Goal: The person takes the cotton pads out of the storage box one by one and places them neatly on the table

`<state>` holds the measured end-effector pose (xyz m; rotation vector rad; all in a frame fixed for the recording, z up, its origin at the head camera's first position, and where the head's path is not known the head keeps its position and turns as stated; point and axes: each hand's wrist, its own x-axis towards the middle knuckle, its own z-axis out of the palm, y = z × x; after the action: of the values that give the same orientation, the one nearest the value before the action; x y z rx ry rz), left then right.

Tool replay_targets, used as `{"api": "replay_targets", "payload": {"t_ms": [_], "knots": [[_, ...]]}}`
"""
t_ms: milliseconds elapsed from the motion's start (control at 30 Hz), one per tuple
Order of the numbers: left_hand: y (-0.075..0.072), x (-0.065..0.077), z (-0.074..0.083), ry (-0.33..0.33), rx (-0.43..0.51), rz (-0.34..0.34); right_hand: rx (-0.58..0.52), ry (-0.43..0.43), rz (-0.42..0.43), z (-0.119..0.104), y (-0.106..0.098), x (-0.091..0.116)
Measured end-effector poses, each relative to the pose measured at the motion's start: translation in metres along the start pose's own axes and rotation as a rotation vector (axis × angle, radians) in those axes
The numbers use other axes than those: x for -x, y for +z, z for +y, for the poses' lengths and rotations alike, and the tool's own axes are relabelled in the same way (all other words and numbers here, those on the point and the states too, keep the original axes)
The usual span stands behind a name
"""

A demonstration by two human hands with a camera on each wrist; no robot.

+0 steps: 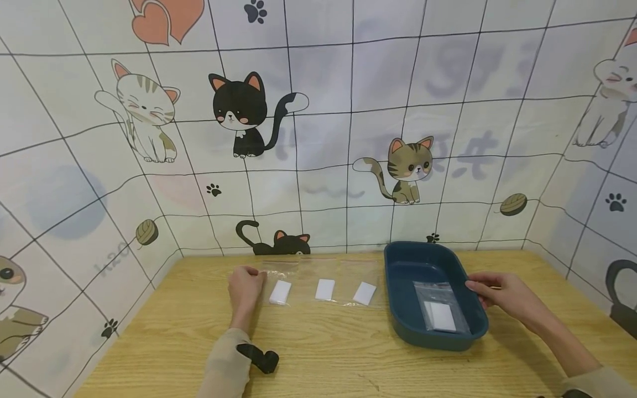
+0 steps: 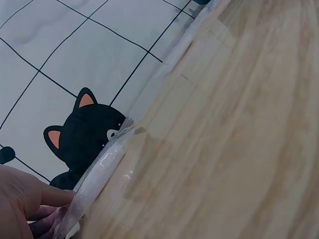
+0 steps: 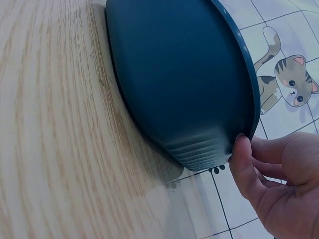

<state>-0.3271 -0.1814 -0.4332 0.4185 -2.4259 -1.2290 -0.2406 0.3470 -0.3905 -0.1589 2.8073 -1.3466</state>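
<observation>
My left hand (image 1: 245,287) pinches the left edge of a clear zip bag (image 1: 286,268) at the back of the table. A small white rectangular piece (image 1: 280,292) lies in that bag; in the left wrist view, thumb and fingers close on the plastic edge (image 2: 99,167). Two similar clear bags follow to its right, one with a white piece (image 1: 325,289), the other with a white piece (image 1: 365,293). At the right, my right hand (image 1: 507,298) grips the rim of a dark blue plastic basin (image 1: 400,315), thumb outside in the right wrist view. Inside the basin lies another zip bag (image 1: 433,290) with white contents.
The wooden table (image 1: 318,354) meets a cloth backdrop (image 1: 323,138) printed with cats and grid lines, which rises behind and at both sides. A black strap (image 1: 259,357) is on the left sleeve.
</observation>
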Motion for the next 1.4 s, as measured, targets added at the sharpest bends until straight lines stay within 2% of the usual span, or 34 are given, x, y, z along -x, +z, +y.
{"api": "replay_targets", "payload": {"t_ms": [367,700,833,1100,1400], "knots": [[0.003,-0.004,-0.005,0.024,-0.053,-0.018,0.001,0.003,-0.002,-0.001,0.000,0.001],[0.001,-0.004,-0.003,0.045,-0.093,-0.019,-0.016,-0.007,0.003,-0.002,0.000,0.002],[-0.002,-0.002,-0.001,0.033,-0.100,-0.039,-0.025,-0.004,0.002,-0.002,0.001,0.002],[-0.007,0.002,0.007,-0.010,-0.048,-0.065,-0.026,0.005,-0.001,0.003,-0.001,0.000],[-0.011,0.005,0.013,-0.006,-0.006,-0.061,-0.030,0.006,-0.010,0.001,0.000,0.001]]}}
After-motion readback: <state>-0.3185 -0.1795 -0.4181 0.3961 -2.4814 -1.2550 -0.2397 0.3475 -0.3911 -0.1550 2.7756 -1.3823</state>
